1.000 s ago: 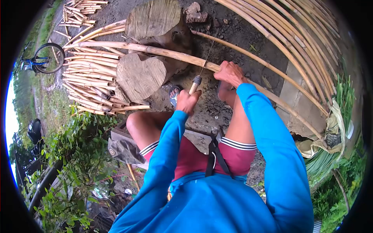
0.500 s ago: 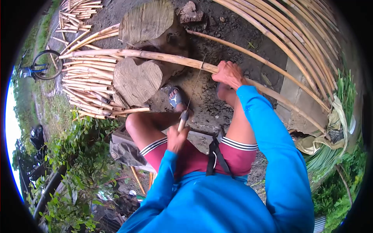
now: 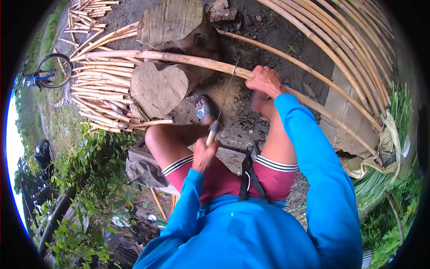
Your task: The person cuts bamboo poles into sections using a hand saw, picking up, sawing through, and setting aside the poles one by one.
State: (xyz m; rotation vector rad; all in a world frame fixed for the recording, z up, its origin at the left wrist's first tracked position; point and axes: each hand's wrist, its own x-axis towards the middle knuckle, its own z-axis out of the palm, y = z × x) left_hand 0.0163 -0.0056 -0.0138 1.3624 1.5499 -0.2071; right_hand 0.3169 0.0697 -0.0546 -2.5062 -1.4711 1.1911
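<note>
My left hand (image 3: 204,154) is closed around the pale handle of a long-bladed hand tool (image 3: 212,133) with a dark collar. Its thin blade shows nearly edge-on, so knife or saw is unclear; it crosses a bamboo pole (image 3: 179,58). Just right of that crossing, my right hand (image 3: 265,81) grips the pole from above, fingers wrapped round it. The pole runs from the far left, past two cut logs, down to the right. An upper log (image 3: 170,20) and a lower log (image 3: 159,89) show their sawn faces. Whether the pole rests on them is hard to tell.
Short cut bamboo pieces (image 3: 101,92) are stacked at left, with another heap (image 3: 87,15) behind. Long bamboo poles (image 3: 331,40) lie at upper right, their ends near a pale cloth (image 3: 389,143). A bicycle wheel (image 3: 54,71) stands far left; leafy plants (image 3: 85,193) grow at lower left.
The view has shifted slightly. The pole, the blade and both hands appear a little higher in the picture. Both grips stay the same.
</note>
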